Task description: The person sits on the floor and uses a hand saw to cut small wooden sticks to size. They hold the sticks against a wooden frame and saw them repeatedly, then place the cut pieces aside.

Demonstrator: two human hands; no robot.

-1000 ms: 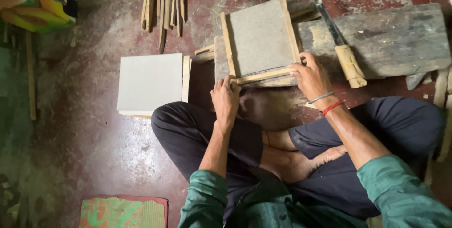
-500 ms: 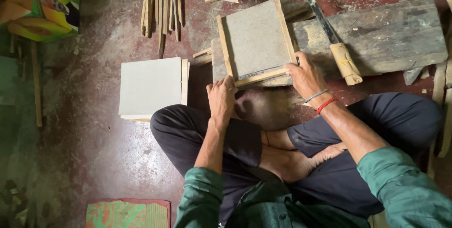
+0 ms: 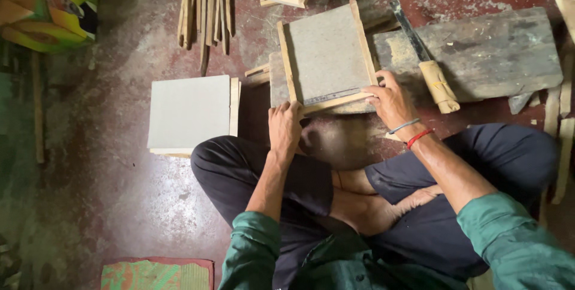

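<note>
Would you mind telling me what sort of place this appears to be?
Probably a small floor-level woodworking shop: a wood-framed grey board under both hands, a bundle of wooden strips, and a wooden-handled blade on a worn plank.

I see a worn wooden block (image 3: 491, 56) on the red floor, with a wooden-handled blade (image 3: 426, 62) lying across its left end. Well left of the block sit a stack of grey boards (image 3: 190, 113) and a bundle of wooden sticks (image 3: 206, 5); a colourful mat (image 3: 157, 274) lies far below-left.
</note>
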